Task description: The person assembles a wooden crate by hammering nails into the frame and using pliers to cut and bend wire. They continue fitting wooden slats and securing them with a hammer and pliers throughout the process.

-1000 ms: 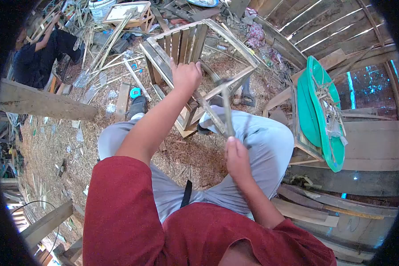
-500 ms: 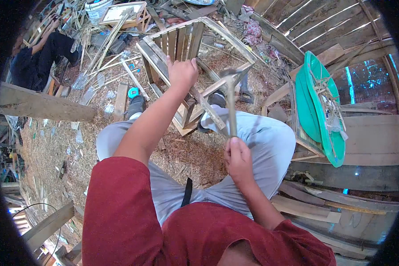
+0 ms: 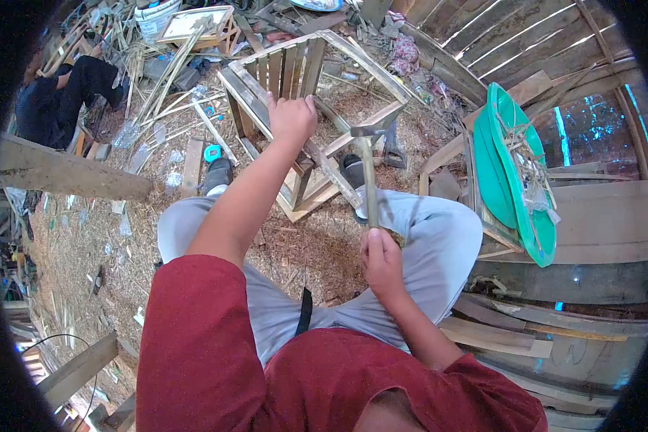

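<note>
A slatted wooden frame [image 3: 306,68], like a small chair, stands on the floor between my feet. My left hand [image 3: 291,119] grips one of its wooden bars near the slats, its fingertips partly hidden. Held by its handle in my right hand [image 3: 383,263] is a hammer [image 3: 370,180], above my right thigh. The hammer's metal head is over the near right side of the frame; whether it touches the wood I cannot tell. A loose-looking strip of wood [image 3: 338,180] slants from the frame toward my right knee.
Beside my left shoe is a teal tape measure [image 3: 212,153]. A green plastic basin [image 3: 515,173] holding scraps stands at right. Wood shavings and offcuts cover the floor [image 3: 122,266]. Another person [image 3: 65,101] sits at upper left, near a thick wooden beam [image 3: 72,169].
The hammer head, blurred before, is now sharper and slightly lower in view. My left hand keeps its grip on the frame. The whole view has shifted a little.
</note>
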The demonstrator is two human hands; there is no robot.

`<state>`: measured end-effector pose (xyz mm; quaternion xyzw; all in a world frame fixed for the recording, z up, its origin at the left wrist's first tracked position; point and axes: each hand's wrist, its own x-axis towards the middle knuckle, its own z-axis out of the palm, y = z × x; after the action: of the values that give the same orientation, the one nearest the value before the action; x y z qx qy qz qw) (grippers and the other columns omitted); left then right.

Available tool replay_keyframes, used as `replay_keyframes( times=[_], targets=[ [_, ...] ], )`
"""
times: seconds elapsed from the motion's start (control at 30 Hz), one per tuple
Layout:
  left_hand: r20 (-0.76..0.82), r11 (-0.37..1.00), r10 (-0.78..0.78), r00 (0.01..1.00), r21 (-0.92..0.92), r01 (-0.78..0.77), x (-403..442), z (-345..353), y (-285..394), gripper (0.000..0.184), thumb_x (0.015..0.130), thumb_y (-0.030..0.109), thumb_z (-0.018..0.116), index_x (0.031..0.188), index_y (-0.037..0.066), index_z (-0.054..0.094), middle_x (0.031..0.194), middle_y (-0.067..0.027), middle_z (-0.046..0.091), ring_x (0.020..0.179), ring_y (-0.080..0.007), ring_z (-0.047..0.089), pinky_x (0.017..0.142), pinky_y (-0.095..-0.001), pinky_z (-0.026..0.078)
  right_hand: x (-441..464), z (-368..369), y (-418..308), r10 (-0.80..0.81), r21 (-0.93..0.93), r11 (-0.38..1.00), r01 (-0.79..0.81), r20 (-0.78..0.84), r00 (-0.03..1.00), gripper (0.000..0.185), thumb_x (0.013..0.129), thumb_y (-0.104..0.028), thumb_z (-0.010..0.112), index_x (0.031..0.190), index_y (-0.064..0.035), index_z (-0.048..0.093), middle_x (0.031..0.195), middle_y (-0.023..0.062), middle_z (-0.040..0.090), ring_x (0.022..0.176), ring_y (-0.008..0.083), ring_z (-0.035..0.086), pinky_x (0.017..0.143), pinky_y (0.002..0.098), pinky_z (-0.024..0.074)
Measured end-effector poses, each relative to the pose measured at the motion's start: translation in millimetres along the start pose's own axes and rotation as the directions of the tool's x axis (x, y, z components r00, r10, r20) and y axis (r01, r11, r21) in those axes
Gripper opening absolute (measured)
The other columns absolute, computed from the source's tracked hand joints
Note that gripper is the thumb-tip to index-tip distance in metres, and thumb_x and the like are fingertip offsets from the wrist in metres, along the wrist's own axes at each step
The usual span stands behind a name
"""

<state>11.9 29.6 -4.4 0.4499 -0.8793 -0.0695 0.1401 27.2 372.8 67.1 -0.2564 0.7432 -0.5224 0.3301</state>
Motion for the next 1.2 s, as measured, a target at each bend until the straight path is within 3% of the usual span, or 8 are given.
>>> replay_keyframes(
  times=[0.3, 0.43, 0.63, 0.8, 0.9, 0.93, 1.03, 1.2],
  targets=[
    [-0.154, 0.945, 0.094, 0.984, -0.296, -0.137, 5.9, 14.0, -29.7, 0.055, 0.107, 0.041, 0.032, 0.097, 0.008, 0.075, 0.097, -0.0240, 0.071, 0.104, -0.0409, 0.064, 0.114, -0.0564, 0.031, 81.9, -52.8, -9.5, 0.539, 0.533, 0.462, -0.708, 0.466, 0.702, 0.031, 0.108, -0.040, 0.045, 0.090, -0.0148, 0.045, 0.058, -0.0059, 0.035, 0.047, 0.0095, 0.039, 0.041, 0.0287, 0.0316],
    [0.123, 0.793, 0.072, 0.990, -0.609, 0.018, 13.4, 1.1, -37.2, 0.057, 0.108, 0.045, 0.032, 0.102, 0.003, 0.070, 0.119, -0.0218, 0.067, 0.115, -0.0320, 0.061, 0.115, -0.0543, 0.028, 163.2, -54.8, 31.6, 0.569, 0.510, 0.170, -0.844, 0.648, 0.506, 0.030, 0.109, -0.038, 0.043, 0.090, -0.0138, 0.045, 0.063, -0.0048, 0.046, 0.053, 0.0105, 0.048, 0.045, 0.0306, 0.0456],
    [0.397, 0.258, -0.253, 0.882, -0.851, 0.457, -28.8, -97.3, -13.0, 0.051, 0.104, 0.050, 0.043, 0.110, 0.006, 0.067, 0.122, -0.0163, 0.065, 0.116, -0.0286, 0.056, 0.106, -0.0410, 0.038, 207.1, -6.5, 17.2, 0.679, 0.365, 0.479, -0.799, 0.423, 0.600, 0.037, 0.110, -0.036, 0.041, 0.126, -0.0030, 0.044, 0.116, 0.0204, 0.063, 0.099, 0.0344, 0.069, 0.088, 0.0452, 0.0620],
    [0.169, 0.501, -0.386, 0.907, -0.787, 0.360, -57.1, -43.6, -46.3, 0.048, 0.093, 0.036, 0.068, 0.124, 0.001, 0.062, 0.101, -0.0121, 0.070, 0.097, -0.0236, 0.065, 0.089, -0.0354, 0.049, 240.2, 29.3, 18.9, 0.614, 0.307, 0.602, -0.737, 0.412, 0.673, 0.040, 0.109, -0.034, 0.046, 0.136, -0.0053, 0.042, 0.125, 0.0238, 0.061, 0.112, 0.0367, 0.065, 0.099, 0.0504, 0.0569],
    [0.273, 0.362, -0.438, 0.857, -0.819, 0.446, -68.0, -47.2, -10.4, 0.071, 0.089, 0.040, 0.073, 0.140, -0.004, 0.050, 0.122, -0.0236, 0.063, 0.110, -0.0280, 0.062, 0.095, -0.0393, 0.049, 268.6, 44.1, 47.2, 0.571, 0.367, 0.540, -0.757, 0.501, 0.650, 0.036, 0.104, -0.030, 0.060, 0.131, -0.0094, 0.049, 0.116, 0.0153, 0.055, 0.100, 0.0353, 0.061, 0.087, 0.0536, 0.0599],
    [0.204, 0.540, -0.438, 0.875, -0.718, 0.438, -67.3, -34.0, -10.5, 0.091, 0.087, 0.042, 0.075, 0.151, -0.007, 0.033, 0.150, -0.0351, 0.035, 0.135, -0.0381, 0.046, 0.110, -0.0436, 0.041, 268.7, 49.8, 45.6, 0.556, 0.367, 0.560, -0.743, 0.499, 0.665, 0.035, 0.104, -0.030, 0.061, 0.130, -0.0093, 0.050, 0.117, 0.0153, 0.055, 0.101, 0.0353, 0.061, 0.084, 0.0532, 0.0608],
    [0.116, 0.691, -0.403, 0.908, -0.612, 0.385, -75.0, -8.5, -10.5, 0.098, 0.088, 0.043, 0.074, 0.154, -0.008, 0.024, 0.162, -0.0357, 0.004, 0.151, -0.0474, 0.017, 0.123, -0.0472, 0.023, 259.1, 62.4, 31.7, 0.594, 0.317, 0.646, -0.694, 0.361, 0.718, 0.020, 0.102, -0.029, 0.063, 0.108, -0.0096, 0.063, 0.094, 0.0083, 0.069, 0.087, 0.0230, 0.070, 0.073, 0.0431, 0.0647],
    [0.082, 0.725, -0.368, 0.926, -0.598, 0.341, -78.0, 9.8, -12.6, 0.083, 0.100, 0.040, 0.055, 0.157, -0.008, 0.019, 0.161, -0.0412, -0.003, 0.153, -0.0525, 0.002, 0.125, -0.0494, 0.009, 252.8, 64.0, 13.9, 0.628, 0.330, 0.587, -0.739, 0.391, 0.673, 0.016, 0.101, -0.026, 0.064, 0.105, -0.0104, 0.064, 0.091, 0.0050, 0.067, 0.080, 0.0214, 0.068, 0.066, 0.0418, 0.0621]
  ],
)
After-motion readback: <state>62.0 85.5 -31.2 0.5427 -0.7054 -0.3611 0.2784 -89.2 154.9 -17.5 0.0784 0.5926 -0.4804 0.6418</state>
